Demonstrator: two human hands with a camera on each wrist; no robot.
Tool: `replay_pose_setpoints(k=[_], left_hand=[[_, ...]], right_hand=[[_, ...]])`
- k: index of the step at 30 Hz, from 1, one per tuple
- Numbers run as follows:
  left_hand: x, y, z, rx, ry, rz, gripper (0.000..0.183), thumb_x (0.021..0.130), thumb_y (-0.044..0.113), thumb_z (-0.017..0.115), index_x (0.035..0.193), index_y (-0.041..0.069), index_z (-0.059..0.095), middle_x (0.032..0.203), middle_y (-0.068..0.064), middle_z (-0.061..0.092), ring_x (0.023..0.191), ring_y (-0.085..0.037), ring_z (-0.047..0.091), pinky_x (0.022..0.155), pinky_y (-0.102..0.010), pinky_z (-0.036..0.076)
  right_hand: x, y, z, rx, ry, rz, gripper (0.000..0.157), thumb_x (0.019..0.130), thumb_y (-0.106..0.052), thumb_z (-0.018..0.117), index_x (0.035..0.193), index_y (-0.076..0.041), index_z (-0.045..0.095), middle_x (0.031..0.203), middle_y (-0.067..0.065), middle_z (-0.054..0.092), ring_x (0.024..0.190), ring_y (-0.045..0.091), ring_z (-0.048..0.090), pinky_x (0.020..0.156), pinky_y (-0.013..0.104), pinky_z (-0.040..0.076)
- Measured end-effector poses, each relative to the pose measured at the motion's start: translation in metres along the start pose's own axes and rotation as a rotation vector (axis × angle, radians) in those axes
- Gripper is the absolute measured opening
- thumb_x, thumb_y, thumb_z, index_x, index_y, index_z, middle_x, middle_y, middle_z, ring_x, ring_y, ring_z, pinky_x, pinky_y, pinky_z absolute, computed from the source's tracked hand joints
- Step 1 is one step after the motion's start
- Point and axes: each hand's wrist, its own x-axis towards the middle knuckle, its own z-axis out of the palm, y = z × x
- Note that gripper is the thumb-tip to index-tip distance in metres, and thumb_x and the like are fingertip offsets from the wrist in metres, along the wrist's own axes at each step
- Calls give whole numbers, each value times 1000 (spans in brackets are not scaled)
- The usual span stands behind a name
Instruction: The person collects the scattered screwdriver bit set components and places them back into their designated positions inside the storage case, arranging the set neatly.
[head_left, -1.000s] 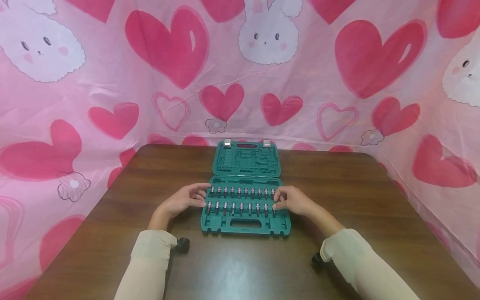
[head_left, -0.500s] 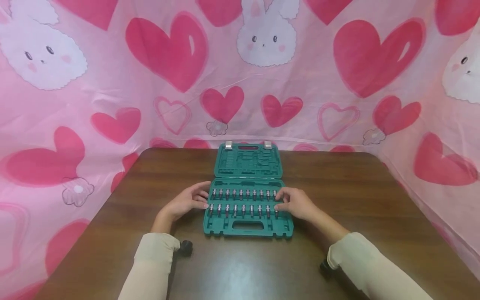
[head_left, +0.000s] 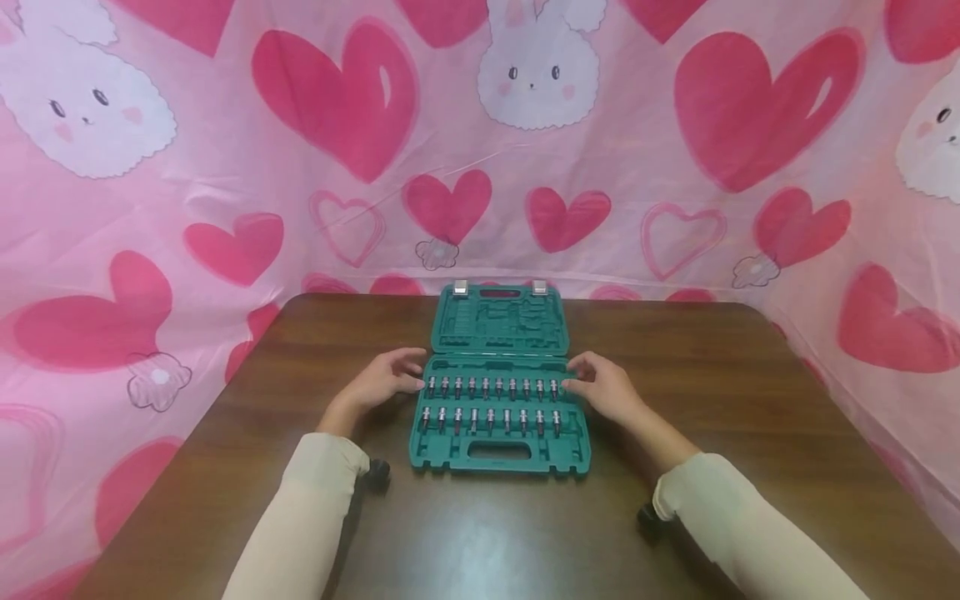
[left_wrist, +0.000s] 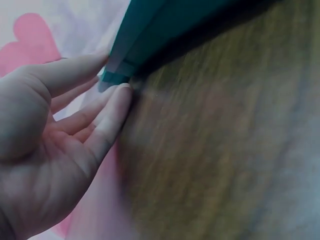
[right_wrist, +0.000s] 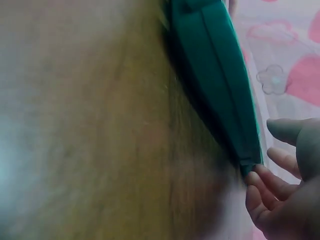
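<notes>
A green plastic tool case lies opened flat on the table, its moulded lid folded back toward the wall. Two rows of silver socket bits stand in the base. My left hand is at the base's left side near the hinge, thumb at the top edge and fingers extended along the side. Opposite it, my right hand has its thumb by the end of the upper row. In the right wrist view, the fingertips are right at the case's hinge end, loosely bent.
The brown wooden table extends around the case on all sides. Behind it hangs a pink cloth with hearts and rabbits. Two metal latches sit on the lid's far edge. Dark round wrist devices show below the sleeves.
Both hands have slid away from me along the case's sides, from between the two bit rows up toward the hinge. The case stays open in place; the head view shifts slightly.
</notes>
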Motion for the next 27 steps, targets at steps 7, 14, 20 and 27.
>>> replay_pose_setpoints(k=[7, 14, 20, 27], left_hand=[[18, 6, -3, -41, -45, 7, 59, 90, 14, 70, 143, 9, 46, 127, -17, 58, 107, -31, 61, 90, -44, 51], [28, 13, -6, -42, -55, -9, 63, 89, 9, 70, 146, 11, 42, 133, -17, 55, 107, -30, 63, 89, -41, 52], [38, 13, -8, -73, -43, -39, 68, 88, 9, 71, 148, 16, 40, 132, -12, 57, 105, -28, 64, 88, -42, 52], [50, 11, -7, -124, -45, -29, 68, 89, 5, 69, 149, 11, 37, 133, -18, 56, 106, -32, 63, 87, -44, 52]], right_hand=[[17, 6, 2, 66, 6, 45, 39, 94, -25, 66, 127, -6, 56, 124, 18, 59, 113, 35, 54, 91, 51, 48], [36, 8, 5, 117, 11, 59, 38, 97, -23, 61, 130, -7, 54, 131, 20, 55, 120, 38, 50, 96, 55, 43], [48, 11, 5, 113, -2, 62, 37, 98, -19, 58, 133, -7, 54, 135, 22, 53, 123, 39, 48, 100, 57, 39], [54, 13, 5, 151, -16, 82, 40, 101, -19, 54, 139, -9, 50, 140, 21, 48, 127, 39, 44, 102, 57, 37]])
